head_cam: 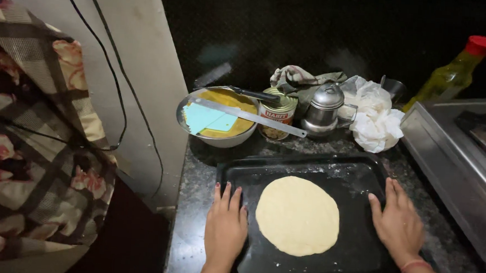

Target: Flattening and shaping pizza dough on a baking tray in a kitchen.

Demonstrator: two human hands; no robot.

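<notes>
Pale rolled dough disc at lower centre on black tray, left hand flat and open on tray's left rim, right hand flat and open at right rim, steel bowl at upper centre.

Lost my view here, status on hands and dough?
Left hand and right hand flat, empty, on black tray edges. Rolled dough round centred between. Nothing blocking.

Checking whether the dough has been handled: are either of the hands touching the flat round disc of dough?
Apart. The head view shows dark tray surface between the pale round dough disc and both the left hand and right hand.
</notes>
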